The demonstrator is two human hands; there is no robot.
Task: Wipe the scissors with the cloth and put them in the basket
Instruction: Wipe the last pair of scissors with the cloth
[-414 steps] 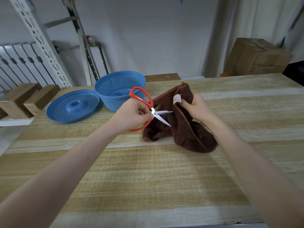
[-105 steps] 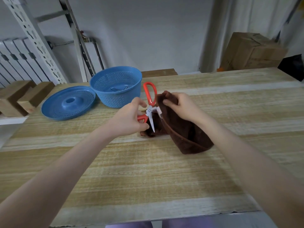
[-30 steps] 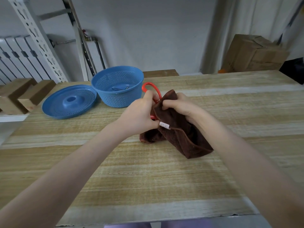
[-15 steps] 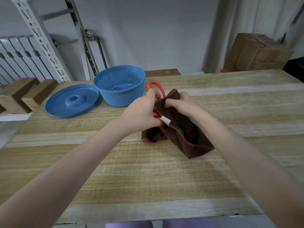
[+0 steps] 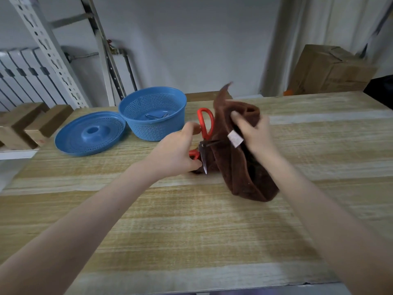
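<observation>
Pale wooden tabletop [image 5: 212, 231] carries a round blue perforated plastic basket [image 5: 153, 122]. Right of the basket, the brown terry cloth [image 5: 240, 171] hangs bunched from the right hand [image 5: 255, 135], whose grip pinches its folds. Between basket and cloth, the left hand [image 5: 176, 152] has its grip curled round the red-handled steel scissors [image 5: 203, 154], blades spread.

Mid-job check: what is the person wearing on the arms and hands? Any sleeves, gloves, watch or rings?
Nothing worn shows. The left forearm and right forearm are bare to the frame's edge, with no sleeves or cuffs. The left hand and right hand have no gloves; no watch, bracelet or ring is visible, though some fingers are partly hidden.
</observation>
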